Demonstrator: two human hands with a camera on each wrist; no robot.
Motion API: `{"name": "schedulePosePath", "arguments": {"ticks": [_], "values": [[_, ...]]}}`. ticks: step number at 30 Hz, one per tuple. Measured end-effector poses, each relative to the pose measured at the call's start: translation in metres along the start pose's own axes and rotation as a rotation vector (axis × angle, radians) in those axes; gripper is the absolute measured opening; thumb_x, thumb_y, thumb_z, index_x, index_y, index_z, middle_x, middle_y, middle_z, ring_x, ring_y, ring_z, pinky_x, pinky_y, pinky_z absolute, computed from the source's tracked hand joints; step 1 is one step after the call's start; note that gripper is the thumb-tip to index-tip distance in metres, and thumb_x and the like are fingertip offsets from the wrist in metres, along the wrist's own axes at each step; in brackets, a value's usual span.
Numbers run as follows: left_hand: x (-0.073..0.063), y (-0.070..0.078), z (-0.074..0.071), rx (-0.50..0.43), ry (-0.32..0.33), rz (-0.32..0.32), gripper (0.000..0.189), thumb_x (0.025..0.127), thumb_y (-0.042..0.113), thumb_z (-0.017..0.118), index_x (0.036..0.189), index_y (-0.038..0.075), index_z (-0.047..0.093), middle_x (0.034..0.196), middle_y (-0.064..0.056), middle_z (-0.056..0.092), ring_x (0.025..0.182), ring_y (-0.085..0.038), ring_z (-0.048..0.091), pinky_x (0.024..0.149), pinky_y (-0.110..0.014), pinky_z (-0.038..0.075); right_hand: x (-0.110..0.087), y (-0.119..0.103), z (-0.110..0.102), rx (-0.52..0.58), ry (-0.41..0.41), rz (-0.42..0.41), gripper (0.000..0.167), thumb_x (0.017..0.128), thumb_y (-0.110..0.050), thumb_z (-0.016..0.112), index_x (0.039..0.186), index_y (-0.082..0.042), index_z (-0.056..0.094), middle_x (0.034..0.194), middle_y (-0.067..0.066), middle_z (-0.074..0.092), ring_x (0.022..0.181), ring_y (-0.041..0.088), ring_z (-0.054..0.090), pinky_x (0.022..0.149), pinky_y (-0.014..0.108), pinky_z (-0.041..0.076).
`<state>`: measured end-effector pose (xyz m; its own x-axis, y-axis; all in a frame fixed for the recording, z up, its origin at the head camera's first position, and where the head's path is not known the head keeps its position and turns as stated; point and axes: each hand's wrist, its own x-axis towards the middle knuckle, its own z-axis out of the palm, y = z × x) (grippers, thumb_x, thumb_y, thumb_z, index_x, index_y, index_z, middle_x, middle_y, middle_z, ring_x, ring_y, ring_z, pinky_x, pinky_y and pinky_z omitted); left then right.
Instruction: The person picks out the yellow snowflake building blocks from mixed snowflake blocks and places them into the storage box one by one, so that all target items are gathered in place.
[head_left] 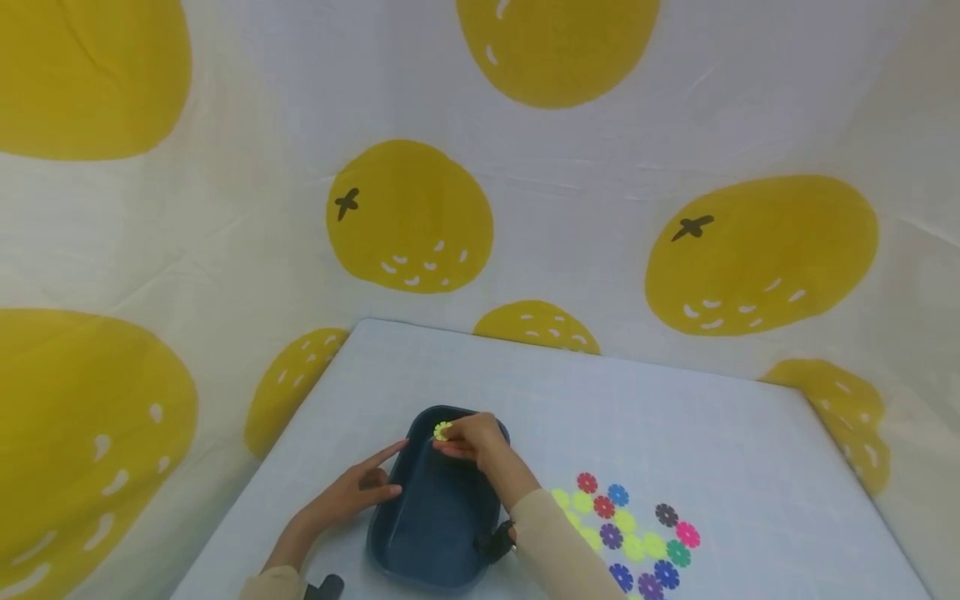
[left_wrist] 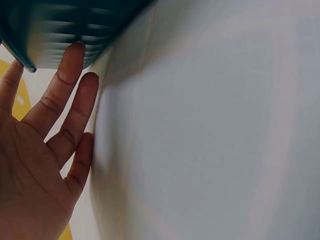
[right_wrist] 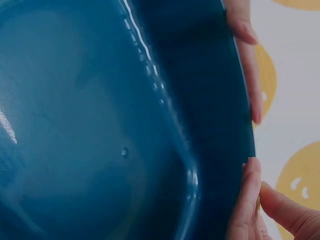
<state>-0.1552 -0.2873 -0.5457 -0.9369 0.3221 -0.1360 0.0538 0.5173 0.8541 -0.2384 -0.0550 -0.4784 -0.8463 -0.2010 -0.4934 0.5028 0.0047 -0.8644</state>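
Note:
A dark blue plastic basin (head_left: 435, 529) stands on the table, its inside bare in the right wrist view. My right hand (head_left: 476, 435) pinches a yellow notched disc (head_left: 440, 431) between thumb and fingers over the basin's far end. In the right wrist view that hand (right_wrist: 250, 212) is at the basin's wall, and only a sliver of the disc shows. My left hand (head_left: 348, 493) is at the basin's left side, index finger and thumb touching the rim. The left wrist view shows its other fingers (left_wrist: 82, 105) extended against the slotted outer wall (left_wrist: 95, 27).
Right of the basin, several notched discs (head_left: 633, 547) in yellow, red, blue, purple, green, pink and black lie spread on the white table (head_left: 750, 467). Behind the table hangs a white cloth (head_left: 570, 225) printed with yellow fruit. My right forearm (head_left: 558, 542) crosses beside the discs.

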Motion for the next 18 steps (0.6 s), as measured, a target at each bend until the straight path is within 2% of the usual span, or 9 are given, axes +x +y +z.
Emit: {"name": "schedulePosePath", "arguments": {"ticks": [6, 14, 18], "values": [[0.001, 0.000, 0.001, 0.008, 0.008, -0.009, 0.073, 0.094, 0.038, 0.067, 0.156, 0.029, 0.031, 0.086, -0.002, 0.060, 0.083, -0.014, 0.054, 0.075, -0.035, 0.039, 0.006, 0.003, 0.000, 0.007, 0.009, 0.008, 0.010, 0.089, 0.005, 0.066, 0.097, 0.010, 0.067, 0.082, 0.019, 0.074, 0.066, 0.019, 0.074, 0.060, 0.025, 0.057], [0.002, -0.002, 0.002, -0.009, 0.012, -0.020, 0.072, 0.094, 0.037, 0.068, 0.156, 0.031, 0.031, 0.087, -0.002, 0.059, 0.084, -0.015, 0.054, 0.076, -0.037, 0.039, 0.011, 0.007, 0.003, -0.033, 0.057, 0.046, 0.015, 0.089, 0.006, 0.066, 0.102, 0.013, 0.065, 0.080, 0.019, 0.072, 0.059, 0.017, 0.071, 0.057, 0.024, 0.056], [0.001, 0.000, 0.001, -0.006, 0.013, -0.030, 0.073, 0.093, 0.038, 0.068, 0.156, 0.032, 0.031, 0.088, -0.002, 0.059, 0.086, -0.015, 0.054, 0.077, -0.037, 0.039, 0.014, 0.008, 0.004, -0.033, 0.053, 0.065, 0.017, 0.089, 0.007, 0.065, 0.105, 0.015, 0.063, 0.082, 0.021, 0.072, 0.061, 0.019, 0.072, 0.059, 0.025, 0.056]]}}
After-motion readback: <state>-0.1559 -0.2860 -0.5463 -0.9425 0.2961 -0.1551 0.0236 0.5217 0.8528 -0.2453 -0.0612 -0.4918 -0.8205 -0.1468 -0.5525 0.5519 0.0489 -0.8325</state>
